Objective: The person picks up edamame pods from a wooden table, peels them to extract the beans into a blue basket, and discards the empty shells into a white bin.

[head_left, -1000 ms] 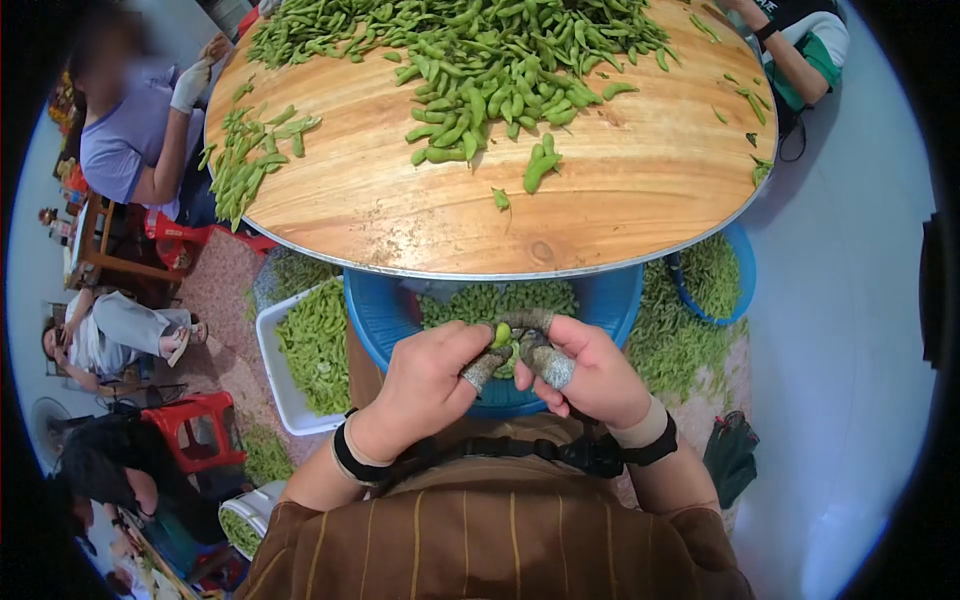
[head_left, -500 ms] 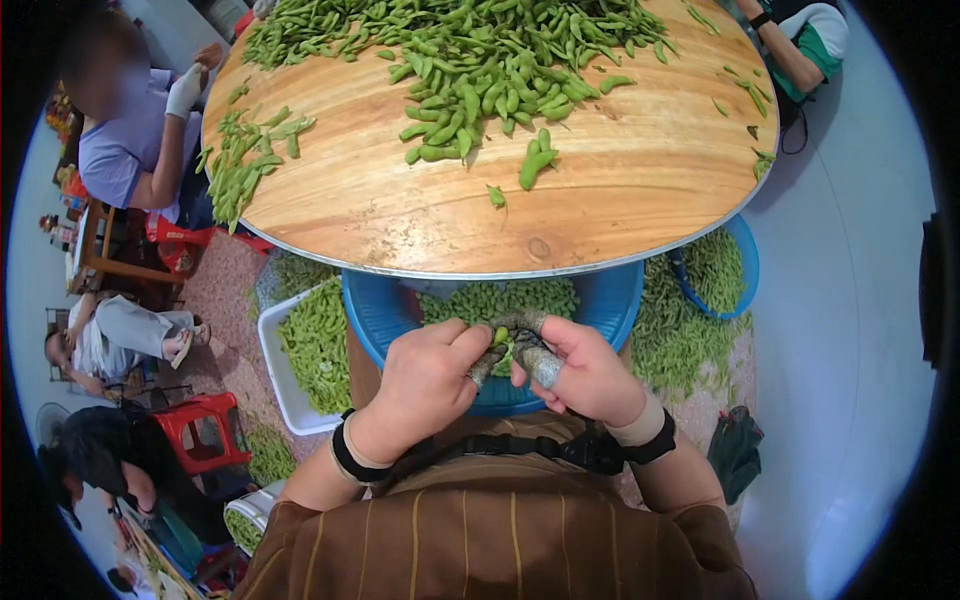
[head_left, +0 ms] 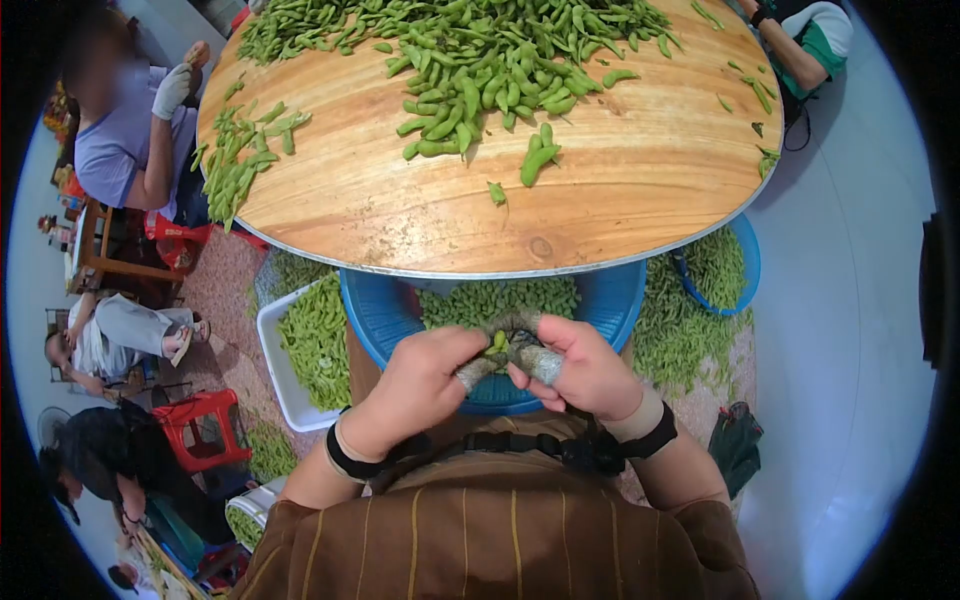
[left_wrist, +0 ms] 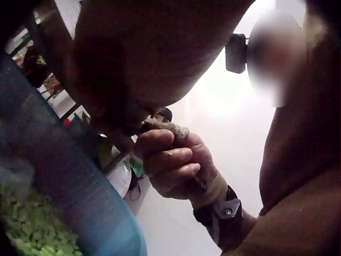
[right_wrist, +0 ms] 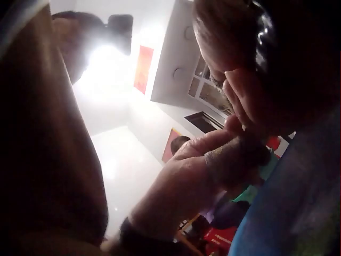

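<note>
In the head view my left hand (head_left: 415,375) pinches a small green edamame pod (head_left: 497,343) between a wrapped thumb and forefinger. My right hand (head_left: 595,370) meets it from the other side, its wrapped thumb and forefinger closed around the pod's other end. The fingertips hide much of the pod. Grey, stained wraps (head_left: 540,364) cover the working digits. Both hands are over a blue tub (head_left: 370,320) holding shelled green beans (head_left: 500,303). The left wrist view shows the right hand (left_wrist: 176,162) with its fingers curled; the right wrist view shows the left hand (right_wrist: 184,178).
A round wooden table (head_left: 400,210) ahead carries a large heap of edamame pods (head_left: 500,60). At left stands a white bin (head_left: 290,385) of empty pods, at right a blue basket (head_left: 750,265) amid pods on the floor. Other people sit around, one wearing white gloves (head_left: 172,90).
The hands stay together over the tub while the fingers shift slightly around the pod. My left hand has tilted a little and more yellow-green shows between the fingertips.
</note>
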`<action>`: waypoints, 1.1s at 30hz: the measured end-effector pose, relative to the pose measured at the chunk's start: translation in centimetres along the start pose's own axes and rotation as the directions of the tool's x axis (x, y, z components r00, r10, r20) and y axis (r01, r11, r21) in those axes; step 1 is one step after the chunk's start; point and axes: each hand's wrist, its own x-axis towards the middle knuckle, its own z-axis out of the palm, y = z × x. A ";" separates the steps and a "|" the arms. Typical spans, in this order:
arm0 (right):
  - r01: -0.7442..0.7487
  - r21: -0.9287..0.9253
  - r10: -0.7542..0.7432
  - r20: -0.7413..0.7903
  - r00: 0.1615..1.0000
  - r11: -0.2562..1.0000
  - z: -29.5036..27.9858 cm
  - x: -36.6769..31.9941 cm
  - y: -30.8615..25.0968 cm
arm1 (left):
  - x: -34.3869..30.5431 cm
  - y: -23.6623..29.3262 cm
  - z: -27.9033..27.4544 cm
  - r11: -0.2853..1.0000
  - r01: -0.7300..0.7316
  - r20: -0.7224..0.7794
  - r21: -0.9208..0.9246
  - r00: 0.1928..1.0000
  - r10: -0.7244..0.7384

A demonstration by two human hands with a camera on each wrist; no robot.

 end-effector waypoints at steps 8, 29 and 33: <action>-0.001 0.130 -0.007 0.055 0.998 0.991 0.7 -0.9 0.6 | -1.2 -0.8 0.6 -0.152 0.583 0.602 -0.798 0.754 -0.263; -0.191 0.345 0.115 0.229 0.967 0.919 0.1 -0.5 0.9 | -2.8 -0.7 0.4 -0.270 0.527 0.577 -0.805 0.802 -0.156; -0.055 0.029 0.054 0.009 0.998 0.998 0.5 -0.3 1.5 | -2.3 -0.4 0.5 0.476 0.577 0.477 -0.664 0.817 -0.325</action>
